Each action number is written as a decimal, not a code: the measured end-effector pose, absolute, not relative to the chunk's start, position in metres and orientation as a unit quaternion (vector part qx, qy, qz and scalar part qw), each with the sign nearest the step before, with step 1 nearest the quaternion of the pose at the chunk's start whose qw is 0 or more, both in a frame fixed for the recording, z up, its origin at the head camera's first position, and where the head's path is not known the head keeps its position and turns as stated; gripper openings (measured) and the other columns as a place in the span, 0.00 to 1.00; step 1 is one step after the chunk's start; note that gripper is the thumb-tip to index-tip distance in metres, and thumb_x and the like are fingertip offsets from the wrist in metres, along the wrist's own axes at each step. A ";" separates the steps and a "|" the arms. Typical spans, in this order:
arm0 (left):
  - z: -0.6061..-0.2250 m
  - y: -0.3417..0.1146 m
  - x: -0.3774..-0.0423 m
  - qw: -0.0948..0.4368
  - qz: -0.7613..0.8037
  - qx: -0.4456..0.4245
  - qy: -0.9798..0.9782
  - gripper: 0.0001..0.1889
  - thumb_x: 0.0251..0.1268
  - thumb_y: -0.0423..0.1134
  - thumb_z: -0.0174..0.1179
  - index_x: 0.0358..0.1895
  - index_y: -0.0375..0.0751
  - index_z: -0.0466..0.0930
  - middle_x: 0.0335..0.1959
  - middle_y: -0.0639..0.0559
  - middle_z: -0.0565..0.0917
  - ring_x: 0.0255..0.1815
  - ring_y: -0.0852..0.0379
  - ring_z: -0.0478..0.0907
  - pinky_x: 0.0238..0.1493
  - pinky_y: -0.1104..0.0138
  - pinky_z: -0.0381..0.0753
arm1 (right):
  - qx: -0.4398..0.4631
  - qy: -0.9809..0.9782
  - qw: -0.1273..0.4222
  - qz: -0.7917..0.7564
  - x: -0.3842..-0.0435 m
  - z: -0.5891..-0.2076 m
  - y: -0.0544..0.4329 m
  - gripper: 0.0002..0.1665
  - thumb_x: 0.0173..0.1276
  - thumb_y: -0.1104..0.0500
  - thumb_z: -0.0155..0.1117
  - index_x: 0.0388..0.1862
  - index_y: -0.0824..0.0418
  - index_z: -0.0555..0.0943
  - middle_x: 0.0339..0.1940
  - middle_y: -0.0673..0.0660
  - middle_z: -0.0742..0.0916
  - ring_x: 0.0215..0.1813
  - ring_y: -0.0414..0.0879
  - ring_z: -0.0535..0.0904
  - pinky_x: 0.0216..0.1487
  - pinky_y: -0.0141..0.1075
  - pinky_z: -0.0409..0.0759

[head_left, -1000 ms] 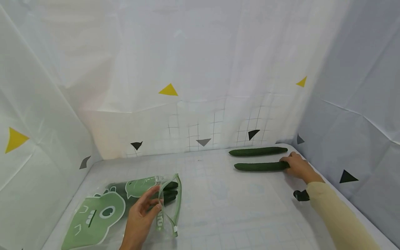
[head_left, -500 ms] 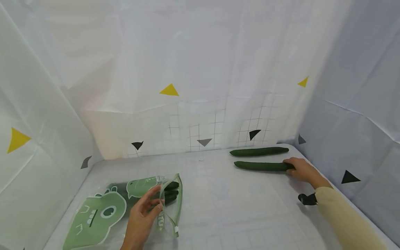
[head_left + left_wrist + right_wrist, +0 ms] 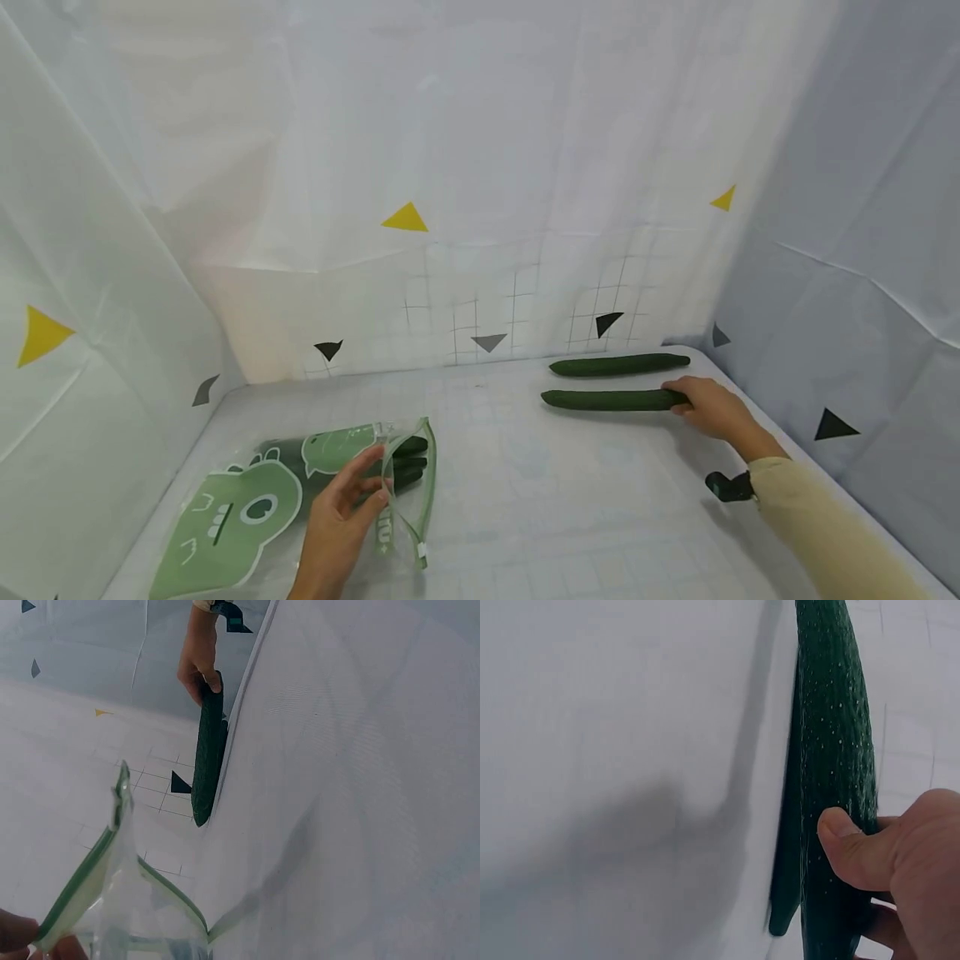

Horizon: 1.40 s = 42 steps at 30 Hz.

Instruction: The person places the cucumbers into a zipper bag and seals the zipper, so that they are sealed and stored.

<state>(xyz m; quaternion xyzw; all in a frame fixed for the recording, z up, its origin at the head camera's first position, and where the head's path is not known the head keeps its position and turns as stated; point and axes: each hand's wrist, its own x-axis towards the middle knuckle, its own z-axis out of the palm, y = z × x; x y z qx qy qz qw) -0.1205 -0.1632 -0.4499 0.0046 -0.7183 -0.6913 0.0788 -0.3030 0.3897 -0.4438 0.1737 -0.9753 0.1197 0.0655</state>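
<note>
My right hand (image 3: 712, 408) grips the right end of a long dark green cucumber (image 3: 603, 401), thumb on one side and fingers on the other. In the right wrist view this cucumber (image 3: 832, 727) is held over the table, its shadow apart from it. A second cucumber (image 3: 618, 365) lies behind it near the back edge. At the left, my left hand (image 3: 337, 517) pinches the mouth of a clear zip bag (image 3: 247, 525) printed with a green cartoon monster. Several cucumbers (image 3: 411, 463) are inside, their ends showing at the opening. The bag's green rim (image 3: 79, 881) stands spread apart.
A white cloth covers the table (image 3: 540, 500). White sheets rise as walls behind and on both sides, marked with yellow, black and grey triangles. A dark wrist camera (image 3: 727, 487) sits on my right wrist. The bag's zip slider (image 3: 422, 550) is at the near end of its mouth.
My right hand has taken up the nearer cucumber by its right end, and it has shifted a little leftward in the last half second. The left hand and bag stay put.
</note>
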 end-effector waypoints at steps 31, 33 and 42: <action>-0.450 -0.163 -0.120 0.084 -0.696 -0.005 -0.713 0.30 0.71 0.23 0.62 0.74 0.46 0.74 0.73 0.51 0.73 0.61 0.42 0.79 0.55 0.64 0.81 | 0.202 -0.969 0.085 0.113 -0.281 -0.423 0.314 0.24 0.69 0.64 0.72 0.62 0.70 0.82 0.57 0.67 0.86 0.59 0.67 0.80 0.57 0.63 0.78; -0.450 -0.163 -0.120 0.084 -0.696 -0.005 -0.714 0.30 0.72 0.23 0.62 0.75 0.47 0.73 0.73 0.51 0.73 0.61 0.43 0.79 0.55 0.64 0.81 | 0.210 -0.967 0.088 0.113 -0.280 -0.423 0.311 0.23 0.69 0.64 0.72 0.62 0.70 0.82 0.56 0.66 0.86 0.58 0.66 0.81 0.56 0.62 0.79; -0.450 -0.164 -0.120 0.081 -0.694 -0.003 -0.715 0.31 0.72 0.23 0.62 0.75 0.48 0.74 0.73 0.52 0.72 0.61 0.42 0.79 0.55 0.63 0.81 | 0.230 -0.961 0.095 0.117 -0.274 -0.422 0.297 0.21 0.69 0.65 0.72 0.60 0.67 0.84 0.54 0.63 0.87 0.54 0.63 0.83 0.53 0.61 0.80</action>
